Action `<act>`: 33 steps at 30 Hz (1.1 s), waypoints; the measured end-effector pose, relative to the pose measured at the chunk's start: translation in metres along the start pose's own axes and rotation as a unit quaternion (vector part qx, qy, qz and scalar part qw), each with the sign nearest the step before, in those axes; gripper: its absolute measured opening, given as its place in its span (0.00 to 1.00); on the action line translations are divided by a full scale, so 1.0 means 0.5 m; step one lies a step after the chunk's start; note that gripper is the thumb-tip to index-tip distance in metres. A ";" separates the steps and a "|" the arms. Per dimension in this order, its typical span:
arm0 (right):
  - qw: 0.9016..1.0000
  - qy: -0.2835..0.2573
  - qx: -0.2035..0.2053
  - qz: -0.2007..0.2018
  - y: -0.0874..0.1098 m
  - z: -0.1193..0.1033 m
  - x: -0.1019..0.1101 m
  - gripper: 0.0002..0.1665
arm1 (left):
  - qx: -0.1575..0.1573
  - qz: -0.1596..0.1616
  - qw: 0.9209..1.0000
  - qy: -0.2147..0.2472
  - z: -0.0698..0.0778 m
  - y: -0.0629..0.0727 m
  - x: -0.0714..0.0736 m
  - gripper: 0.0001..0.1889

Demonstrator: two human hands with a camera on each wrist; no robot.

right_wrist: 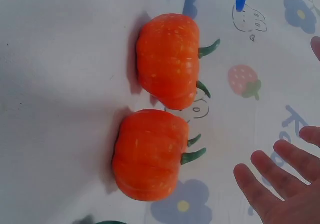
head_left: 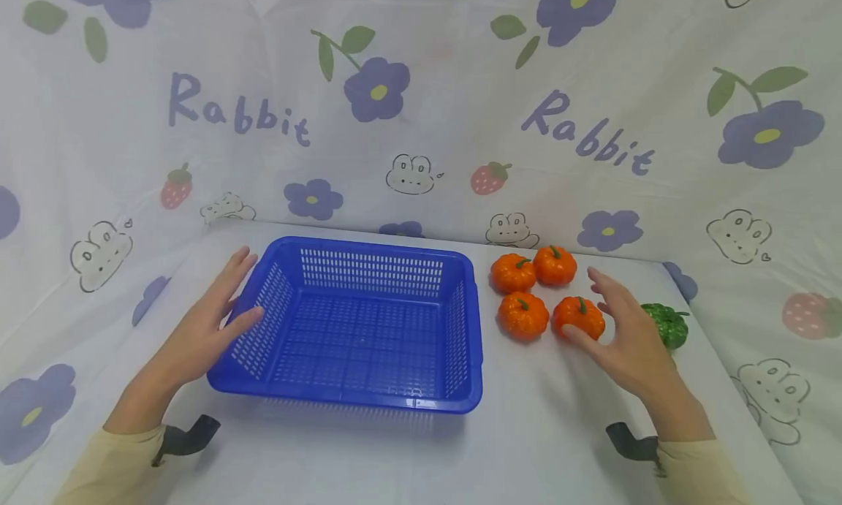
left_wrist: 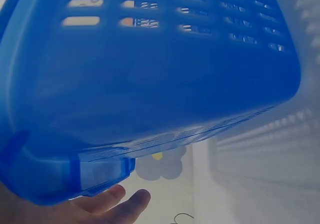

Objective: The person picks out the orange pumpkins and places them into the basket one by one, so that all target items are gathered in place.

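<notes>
A blue plastic basket [head_left: 342, 397] with slotted walls stands on the white table, nothing inside it. My left hand [head_left: 197, 337] is at its left rim, fingers extended along the outside and thumb over the edge. In the left wrist view the basket's wall [left_wrist: 150, 84] fills most of the picture, with fingertips [left_wrist: 135, 204] beyond the rim. To the basket's right sit several small orange pumpkins with green stems. My right hand [head_left: 634, 351] hovers over the nearest right pumpkin [head_left: 580, 315], fingers spread and holding nothing; its thumb overlaps that pumpkin in the head view.
A green pumpkin [head_left: 669, 325] lies partly behind the right hand, near the table's right edge. Behind the table hangs a white cloth [head_left: 447, 125] printed with flowers, rabbits and strawberries. Black wrist mounts [head_left: 191, 438] show at both sleeves.
</notes>
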State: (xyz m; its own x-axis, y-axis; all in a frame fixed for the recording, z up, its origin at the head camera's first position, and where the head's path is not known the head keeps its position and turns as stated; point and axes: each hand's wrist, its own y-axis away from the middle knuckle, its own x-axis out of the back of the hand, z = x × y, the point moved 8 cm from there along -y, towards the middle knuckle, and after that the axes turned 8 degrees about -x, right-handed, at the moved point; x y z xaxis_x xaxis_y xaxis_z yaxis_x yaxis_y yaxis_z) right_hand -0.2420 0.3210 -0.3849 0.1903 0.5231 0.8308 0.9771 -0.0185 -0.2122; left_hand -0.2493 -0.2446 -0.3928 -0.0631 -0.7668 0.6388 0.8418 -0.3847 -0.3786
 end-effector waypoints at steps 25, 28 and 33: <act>0.999 -0.026 0.009 -0.027 -0.016 0.002 -0.057 0.54 | 0.030 -0.092 0.994 -0.052 -0.025 0.010 -0.041 0.41; 0.999 -0.024 0.004 -0.034 -0.018 0.005 -0.066 0.54 | 0.023 -0.102 0.993 -0.048 -0.024 0.007 -0.043 0.35; 0.999 -0.031 0.001 -0.044 -0.020 0.010 -0.085 0.54 | 0.032 -0.116 0.992 -0.027 -0.025 0.008 -0.047 0.34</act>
State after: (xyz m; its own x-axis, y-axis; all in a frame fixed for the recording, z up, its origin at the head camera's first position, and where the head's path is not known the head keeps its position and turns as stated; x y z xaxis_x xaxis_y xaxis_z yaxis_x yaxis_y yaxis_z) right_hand -0.2601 0.3035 -0.4207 0.0977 0.5751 0.8123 0.9895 0.0311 -0.1410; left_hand -0.2512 -0.2344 -0.4175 -0.2313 -0.6322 0.7395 0.8404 -0.5128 -0.1756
